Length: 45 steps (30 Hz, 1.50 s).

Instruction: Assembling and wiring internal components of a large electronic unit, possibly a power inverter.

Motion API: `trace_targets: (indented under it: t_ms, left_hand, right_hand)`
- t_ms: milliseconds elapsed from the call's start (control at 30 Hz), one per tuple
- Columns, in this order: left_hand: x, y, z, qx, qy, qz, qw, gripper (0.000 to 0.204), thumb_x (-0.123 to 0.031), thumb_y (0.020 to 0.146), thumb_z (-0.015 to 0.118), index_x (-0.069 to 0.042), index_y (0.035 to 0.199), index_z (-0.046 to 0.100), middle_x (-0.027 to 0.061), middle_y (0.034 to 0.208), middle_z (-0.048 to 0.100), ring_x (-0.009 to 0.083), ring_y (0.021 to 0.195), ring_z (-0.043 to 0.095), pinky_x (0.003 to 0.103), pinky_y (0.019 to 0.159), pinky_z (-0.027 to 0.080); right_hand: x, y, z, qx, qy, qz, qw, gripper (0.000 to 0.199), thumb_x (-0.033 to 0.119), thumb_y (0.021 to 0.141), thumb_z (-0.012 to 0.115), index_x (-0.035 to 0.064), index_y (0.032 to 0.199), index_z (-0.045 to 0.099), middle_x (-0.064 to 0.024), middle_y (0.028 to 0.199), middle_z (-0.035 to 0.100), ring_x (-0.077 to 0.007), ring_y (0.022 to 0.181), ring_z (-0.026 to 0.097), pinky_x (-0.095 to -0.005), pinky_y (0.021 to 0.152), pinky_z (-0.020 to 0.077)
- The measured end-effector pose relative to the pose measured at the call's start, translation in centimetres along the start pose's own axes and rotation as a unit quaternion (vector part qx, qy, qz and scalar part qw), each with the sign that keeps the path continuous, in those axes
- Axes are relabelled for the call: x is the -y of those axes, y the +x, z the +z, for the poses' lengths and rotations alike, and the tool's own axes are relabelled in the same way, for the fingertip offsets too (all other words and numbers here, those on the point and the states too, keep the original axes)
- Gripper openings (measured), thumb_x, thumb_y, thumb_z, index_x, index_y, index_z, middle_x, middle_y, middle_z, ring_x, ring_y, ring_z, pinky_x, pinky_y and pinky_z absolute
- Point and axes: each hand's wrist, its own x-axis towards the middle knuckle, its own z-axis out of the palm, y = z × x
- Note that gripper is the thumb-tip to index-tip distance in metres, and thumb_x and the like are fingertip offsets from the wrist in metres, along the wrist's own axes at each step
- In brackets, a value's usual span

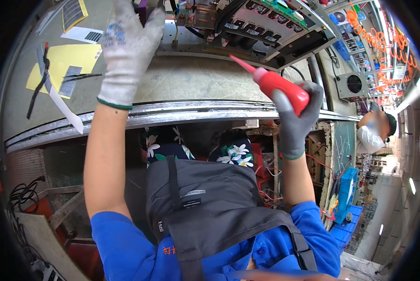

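My right hand [298, 122], in a grey coated glove, is closed round a red squeeze bottle [285, 89]. The bottle's long pointed nozzle tilts up and left toward an open metal equipment chassis [205, 50], with a gap between. My left hand [130, 40], in a white knit glove with a green cuff, reaches to the chassis's left end. Its thumb and fingers are spread, and a purple part [143, 13] shows between them. The fingertips run to the top edge, so any contact there is hidden. A green circuit board [287, 13] and several black components sit in the chassis.
Yellow sheets [62, 63], a white strip [65, 107] and black cable pieces [42, 82] lie on the bench at left. A metal rail [196, 108] edges the bench nearest me. At right are a metal box with a round fan opening [353, 84] and another person [376, 131].
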Motion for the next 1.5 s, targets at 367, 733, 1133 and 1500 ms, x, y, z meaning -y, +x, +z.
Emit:
trace_targets:
  t_ms: [367,733,1133,1500]
  left_hand:
    - [-0.1,-0.9,-1.1,-0.038,0.045,0.140,0.988,0.074,-0.015,0.086,0.070,-0.001,0.151,0.038,0.0258,0.120,0.062,0.0398,0.101,0.066,0.046,0.088,0.055]
    - [-0.1,0.0,-2.3,0.057,0.042,0.042,0.997,0.063,-0.021,0.090,0.065,-0.008,0.148,0.045,0.0176,0.099,0.062,0.0320,0.083,0.070,0.043,0.072,0.057]
    - [0.1,0.0,-1.9,0.081,0.055,0.026,0.995,0.064,-0.024,0.091,0.063,-0.011,0.150,0.043,0.0171,0.102,0.062,0.0322,0.083,0.070,0.044,0.071,0.058]
    - [0.3,-0.5,-0.9,0.052,0.012,0.044,0.998,0.081,-0.025,0.088,0.070,-0.018,0.158,0.032,0.0259,0.127,0.061,0.0429,0.110,0.063,0.050,0.098,0.051]
  right_hand:
    - [2.4,3.2,8.7,0.117,-0.202,-0.282,0.931,0.039,0.009,0.074,0.085,0.0072,0.097,0.053,-0.0136,0.081,0.055,-0.0341,0.065,0.059,-0.0395,0.057,0.0469]
    - [3.6,4.1,11.3,0.143,-0.290,-0.261,0.910,0.035,0.012,0.076,0.084,0.0082,0.095,0.055,-0.0140,0.081,0.060,-0.0374,0.068,0.064,-0.0424,0.058,0.0502]
    - [4.7,3.5,9.9,0.154,-0.298,-0.220,0.916,0.033,0.012,0.079,0.082,0.0074,0.095,0.053,-0.0134,0.082,0.060,-0.0359,0.067,0.063,-0.0401,0.060,0.0501]
    - [3.2,2.9,7.5,0.128,-0.224,-0.214,0.942,0.034,0.010,0.078,0.082,0.0061,0.096,0.053,-0.0139,0.079,0.057,-0.0356,0.066,0.061,-0.0403,0.058,0.0486]
